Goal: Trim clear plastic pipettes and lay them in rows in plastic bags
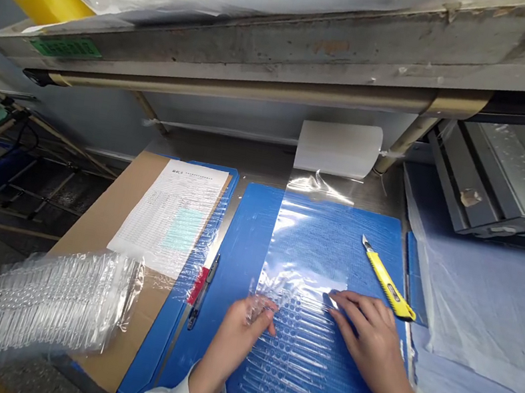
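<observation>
A row of thin clear rod-like pieces with round middles lies crosswise on a strip of transparent film. The film runs down from a roll over a blue board. My left hand is closed around a small bunch of similar clear pieces, held above the left side of the row. At the row's upper right end, my right hand has its fingers stretched out and apart, with the tips touching the film or the topmost piece; which one I cannot tell.
A yellow utility knife lies right of the film, a pen to the left. Printed paper and a packed bundle of clear pieces rest on cardboard. Overhead runs a shelf edge; a metal box stands at right.
</observation>
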`<control>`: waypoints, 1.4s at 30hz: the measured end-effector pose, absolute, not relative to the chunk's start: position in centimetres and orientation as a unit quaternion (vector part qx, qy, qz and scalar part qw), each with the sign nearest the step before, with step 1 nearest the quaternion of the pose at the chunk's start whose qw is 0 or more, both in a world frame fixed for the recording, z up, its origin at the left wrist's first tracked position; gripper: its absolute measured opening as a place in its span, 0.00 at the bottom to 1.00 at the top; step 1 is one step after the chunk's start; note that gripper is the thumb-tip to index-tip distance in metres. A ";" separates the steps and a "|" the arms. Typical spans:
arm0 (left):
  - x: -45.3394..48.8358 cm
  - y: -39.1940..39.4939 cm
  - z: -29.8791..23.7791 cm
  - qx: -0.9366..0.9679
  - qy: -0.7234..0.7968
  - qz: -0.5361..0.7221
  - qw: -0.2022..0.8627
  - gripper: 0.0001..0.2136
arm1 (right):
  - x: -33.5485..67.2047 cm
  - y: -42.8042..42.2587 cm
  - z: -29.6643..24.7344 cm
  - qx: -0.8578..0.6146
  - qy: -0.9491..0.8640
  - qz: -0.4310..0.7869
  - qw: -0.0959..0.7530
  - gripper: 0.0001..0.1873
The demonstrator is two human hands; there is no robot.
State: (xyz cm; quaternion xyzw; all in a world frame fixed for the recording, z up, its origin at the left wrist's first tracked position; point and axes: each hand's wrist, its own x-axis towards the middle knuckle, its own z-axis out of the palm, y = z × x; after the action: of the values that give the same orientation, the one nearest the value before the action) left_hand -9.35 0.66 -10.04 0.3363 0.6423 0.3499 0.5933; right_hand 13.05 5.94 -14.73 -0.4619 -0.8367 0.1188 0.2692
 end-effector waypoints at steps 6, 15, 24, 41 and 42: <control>-8.3 0.7 -9.5 0.444 0.602 0.294 0.596 0.14 | 12.2 5.7 -12.0 -0.409 -0.828 0.244 0.297 0.07; -9.7 1.2 -10.7 0.310 0.689 0.405 0.514 0.17 | 13.2 6.2 -12.8 -0.354 -0.865 0.219 0.279 0.07; -10.4 1.2 -10.3 0.330 0.679 0.369 0.543 0.18 | 13.1 7.2 -15.6 -0.418 -0.852 0.123 0.291 0.05; -9.1 1.1 -9.4 0.527 0.623 0.195 0.544 0.15 | 13.5 6.8 -13.2 -0.364 -0.872 0.204 0.257 0.09; -9.1 1.0 -9.3 0.549 0.626 0.193 0.519 0.14 | 13.7 7.0 -13.6 -0.384 -0.868 0.186 0.255 0.09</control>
State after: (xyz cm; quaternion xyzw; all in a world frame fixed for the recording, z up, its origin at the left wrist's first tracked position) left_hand -9.08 1.03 -9.31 0.5490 0.6256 0.1933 0.5195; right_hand 13.68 7.00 -13.61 -0.3837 -0.8677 0.1859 0.2555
